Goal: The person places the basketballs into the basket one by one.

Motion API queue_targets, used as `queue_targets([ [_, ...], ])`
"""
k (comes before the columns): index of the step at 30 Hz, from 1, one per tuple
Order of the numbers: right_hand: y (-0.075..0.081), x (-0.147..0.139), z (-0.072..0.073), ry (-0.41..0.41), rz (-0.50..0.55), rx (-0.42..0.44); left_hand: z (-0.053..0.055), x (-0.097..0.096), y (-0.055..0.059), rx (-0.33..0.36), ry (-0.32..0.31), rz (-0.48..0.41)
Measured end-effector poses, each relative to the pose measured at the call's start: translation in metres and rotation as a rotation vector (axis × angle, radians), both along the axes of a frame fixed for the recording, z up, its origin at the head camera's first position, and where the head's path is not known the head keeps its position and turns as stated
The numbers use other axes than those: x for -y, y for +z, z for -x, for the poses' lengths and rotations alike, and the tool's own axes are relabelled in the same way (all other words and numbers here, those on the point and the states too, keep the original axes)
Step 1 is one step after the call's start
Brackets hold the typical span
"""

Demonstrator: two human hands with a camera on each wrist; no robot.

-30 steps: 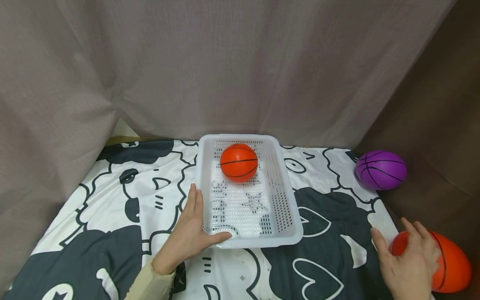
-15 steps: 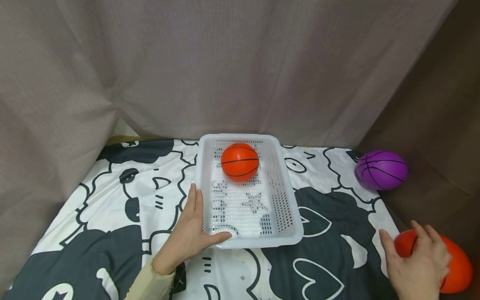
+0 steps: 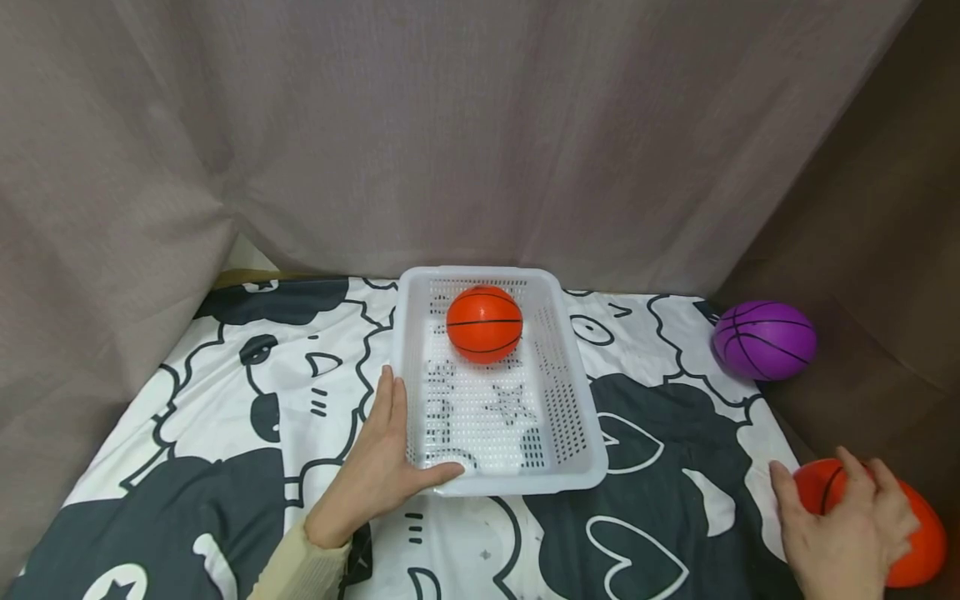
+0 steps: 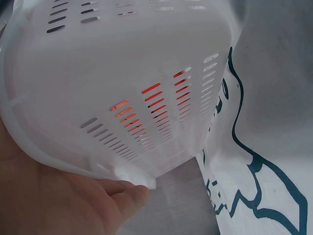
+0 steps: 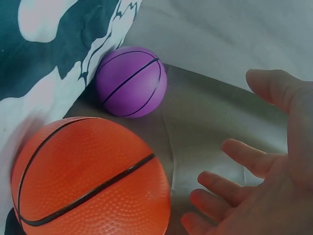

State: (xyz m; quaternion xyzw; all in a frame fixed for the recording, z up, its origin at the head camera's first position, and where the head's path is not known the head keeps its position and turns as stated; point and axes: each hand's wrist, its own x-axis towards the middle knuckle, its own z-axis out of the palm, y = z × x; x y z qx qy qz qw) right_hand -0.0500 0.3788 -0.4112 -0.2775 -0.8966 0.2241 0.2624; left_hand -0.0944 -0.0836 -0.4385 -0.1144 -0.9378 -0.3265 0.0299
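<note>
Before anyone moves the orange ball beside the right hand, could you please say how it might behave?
The orange ball would probably roll at a light push, since it looks round. Its pebbled surface may offer some grip rather than slip. Its full, undented curve suggests it will likely keep its shape when lifted.

The upper half of the head view is filled by a grey-brown curtain (image 3: 480, 142), in which soft vertical folds are seen. At the right of the frame, a darker brown fabric (image 3: 885, 317) is left in shadow, its border with the paler curtain marked by a slanting line. Below, the counter is covered by a printed cloth (image 3: 630, 533), patterned in white and charcoal with cartoon outlines, hearts and a star. At left centre, a yellowish-brown strip (image 3: 258, 277) is exposed beneath the curtain's parted edge.
</note>
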Motion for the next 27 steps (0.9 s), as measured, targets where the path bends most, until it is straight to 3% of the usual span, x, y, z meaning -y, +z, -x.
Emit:
queue_targets([
  [17,-0.007,-0.008,0.003,-0.006,0.009,0.060,0.002,0.000,0.000,-0.005,-0.002,-0.004],
  [27,-0.015,-0.014,-0.001,-0.034,-0.056,-0.017,0.002,-0.001,0.000,0.010,0.003,-0.006],
])
